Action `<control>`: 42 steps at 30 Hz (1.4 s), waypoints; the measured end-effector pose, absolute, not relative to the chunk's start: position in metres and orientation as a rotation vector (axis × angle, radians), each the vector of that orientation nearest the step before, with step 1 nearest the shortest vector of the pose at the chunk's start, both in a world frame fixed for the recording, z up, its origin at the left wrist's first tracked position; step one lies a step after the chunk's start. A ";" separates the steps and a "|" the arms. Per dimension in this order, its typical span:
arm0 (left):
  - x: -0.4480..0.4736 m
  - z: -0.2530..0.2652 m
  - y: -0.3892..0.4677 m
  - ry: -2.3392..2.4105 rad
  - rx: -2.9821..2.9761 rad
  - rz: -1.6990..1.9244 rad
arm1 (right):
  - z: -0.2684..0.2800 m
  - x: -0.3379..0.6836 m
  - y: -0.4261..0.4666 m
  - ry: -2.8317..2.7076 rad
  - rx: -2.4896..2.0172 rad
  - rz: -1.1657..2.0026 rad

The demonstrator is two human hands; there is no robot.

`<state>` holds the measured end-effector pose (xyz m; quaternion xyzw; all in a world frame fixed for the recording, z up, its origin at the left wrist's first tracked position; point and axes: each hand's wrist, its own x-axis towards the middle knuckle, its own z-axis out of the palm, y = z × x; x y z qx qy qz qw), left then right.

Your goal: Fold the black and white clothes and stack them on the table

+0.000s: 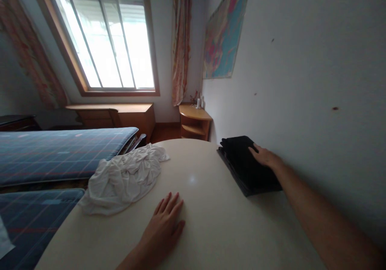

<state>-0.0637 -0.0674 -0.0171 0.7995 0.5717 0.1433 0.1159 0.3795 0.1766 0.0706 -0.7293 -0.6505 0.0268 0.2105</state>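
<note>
My left hand [165, 221] lies palm down on the pale round table [208, 230], fingers stretched out and holding nothing. On the right side of the table, near the wall, is a flat black folded item [238, 157] with several layered edges; its exact kind does not show. My right hand [263, 156] rests on top of it, the visible fingers extended rather than wrapped round it. A crumpled white cloth [126, 179] lies along the table's left edge, beyond my left hand and apart from it.
To the left are mattresses with a blue plaid cover [60, 153]. A wall with a map [224, 37] runs close along the right. Past the table stand a small wooden corner shelf [196, 112] and a desk [132, 108] under the window [105, 41].
</note>
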 end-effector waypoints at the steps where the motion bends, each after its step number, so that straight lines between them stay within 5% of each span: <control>1: -0.063 -0.015 -0.068 1.674 2.334 0.412 | 0.065 0.377 0.175 -1.808 -2.071 0.082; 7: -0.061 -0.005 -0.071 1.689 2.302 0.447 | 0.068 0.363 0.166 -1.827 -2.155 -0.194; 12: -0.062 -0.007 -0.066 1.681 2.272 0.515 | 0.077 0.305 0.133 -1.949 -1.778 -0.276; 20: -0.130 0.000 -0.038 2.269 2.159 1.040 | 0.022 0.217 0.036 -2.200 -1.485 -0.056; 27: -0.181 0.002 -0.031 2.782 1.737 0.899 | -0.011 0.227 0.019 -2.238 -1.461 0.219; 37: -0.155 -0.001 -0.028 2.082 2.321 1.396 | -0.013 0.225 0.018 -2.191 -1.377 0.318; 42: -0.093 0.019 -0.068 1.358 2.755 1.185 | -0.005 0.213 0.008 -2.211 -1.193 0.214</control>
